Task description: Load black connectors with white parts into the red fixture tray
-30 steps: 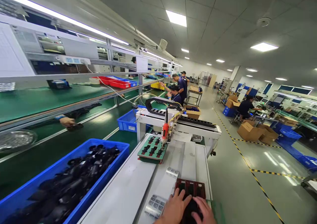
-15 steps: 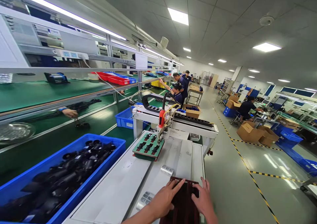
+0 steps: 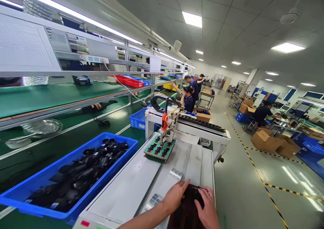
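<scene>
A dark red fixture plate [image 3: 186, 210] lies at the near end of the white machine bed, partly covered by my hands. My left hand [image 3: 174, 196] is closed at its far left corner, index finger reaching along the far edge. On the far right corner rests my right hand [image 3: 208, 205], its fingers curled over the plate and its thumb on the top face. Any small part under the fingertips is hidden. Ahead, a green fixture plate [image 3: 150, 148] carries several small black parts beneath the machine's red-bodied tool head [image 3: 164, 121].
Left of the bed stands a blue bin [image 3: 101, 138] of black parts. Two silver metal blocks, the farther one [image 3: 176, 174] and the nearer one [image 3: 154, 201], lie by my left arm. A gantry [image 3: 215, 134] spans the bed. Co-workers [image 3: 188, 99] are farther off.
The view has shifted, so the scene sits farther right. My fingers have curled in more at the dark red plate's far edge. A co-worker's hand at the left bench has drawn back under the shelf.
</scene>
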The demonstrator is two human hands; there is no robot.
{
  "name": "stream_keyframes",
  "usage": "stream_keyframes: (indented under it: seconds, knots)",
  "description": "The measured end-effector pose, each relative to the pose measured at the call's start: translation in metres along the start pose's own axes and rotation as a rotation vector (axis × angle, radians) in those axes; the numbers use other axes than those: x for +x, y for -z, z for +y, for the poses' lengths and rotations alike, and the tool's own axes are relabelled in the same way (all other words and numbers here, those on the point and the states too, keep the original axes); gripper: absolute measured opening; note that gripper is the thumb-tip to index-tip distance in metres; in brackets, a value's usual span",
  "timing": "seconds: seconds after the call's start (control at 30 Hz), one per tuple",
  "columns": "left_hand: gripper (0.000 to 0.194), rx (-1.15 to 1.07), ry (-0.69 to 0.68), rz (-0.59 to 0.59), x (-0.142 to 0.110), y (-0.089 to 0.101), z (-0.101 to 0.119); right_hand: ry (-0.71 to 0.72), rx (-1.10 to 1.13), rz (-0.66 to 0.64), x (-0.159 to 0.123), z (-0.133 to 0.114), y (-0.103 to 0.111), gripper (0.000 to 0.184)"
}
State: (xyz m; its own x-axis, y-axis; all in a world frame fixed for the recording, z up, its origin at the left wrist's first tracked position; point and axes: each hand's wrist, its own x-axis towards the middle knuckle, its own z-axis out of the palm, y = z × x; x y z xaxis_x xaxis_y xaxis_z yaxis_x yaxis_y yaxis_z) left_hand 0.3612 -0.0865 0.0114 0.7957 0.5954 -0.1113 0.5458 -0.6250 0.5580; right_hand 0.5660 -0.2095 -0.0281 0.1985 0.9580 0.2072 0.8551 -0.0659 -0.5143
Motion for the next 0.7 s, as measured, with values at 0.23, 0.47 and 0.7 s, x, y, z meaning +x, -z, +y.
stream_keyframes:
  seconds: [0.23,0.47,0.7]
  knots:
    - [0.048,-0.003,0.009,0.017,0.009,-0.002,0.002,-0.004,-0.057,-0.010,0.010,0.008,-0.021,0.036]
    - [0.029,-0.068,0.076,0.116,0.006,-0.018,-0.026,-0.111,-0.223,0.003,0.016,0.010,-0.030,0.034]
    - [0.041,-0.159,0.051,0.336,-0.049,-0.050,-0.070,0.021,-0.330,0.029,0.027,-0.019,-0.047,0.036]
